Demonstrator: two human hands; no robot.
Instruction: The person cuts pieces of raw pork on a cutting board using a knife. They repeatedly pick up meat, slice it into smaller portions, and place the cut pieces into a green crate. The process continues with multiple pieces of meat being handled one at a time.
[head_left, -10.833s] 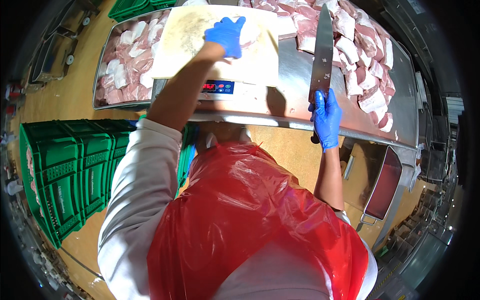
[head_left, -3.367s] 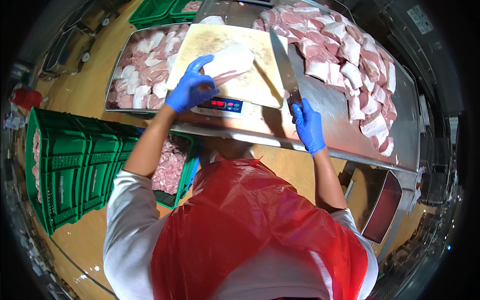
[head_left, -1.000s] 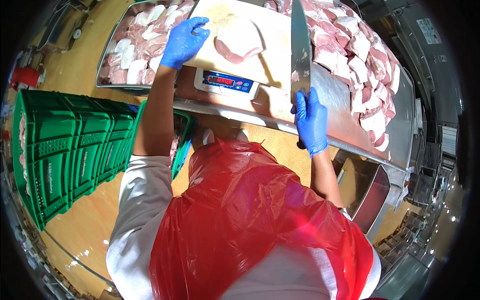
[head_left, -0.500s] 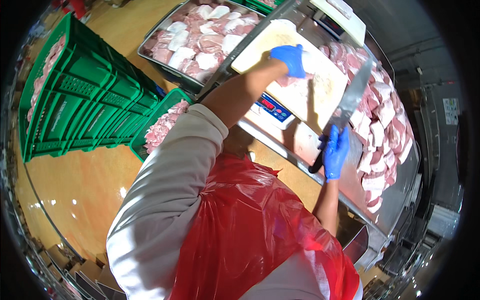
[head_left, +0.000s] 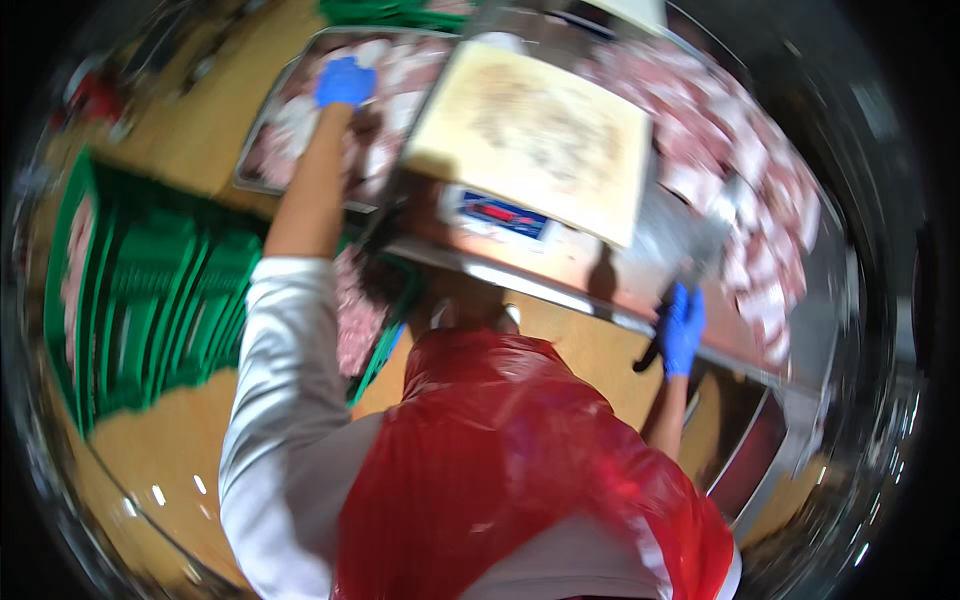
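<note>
Head view: bare cutting board [head_left: 540, 135] sits between meat tray [head_left: 300, 130] and knife [head_left: 690, 260].

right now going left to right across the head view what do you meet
green crates → left hand in a blue glove over the metal tray of meat pieces → cream cutting board → right hand gripping the knife → meat pieces on the steel table

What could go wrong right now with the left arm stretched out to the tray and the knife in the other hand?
The right hand grips a knife by the counter edge while the left hand reaches far over the meat tray; with attention on the tray, the blade might drift or catch something. The stretch may also unbalance the person. Motion blur hides finer detail.
</note>
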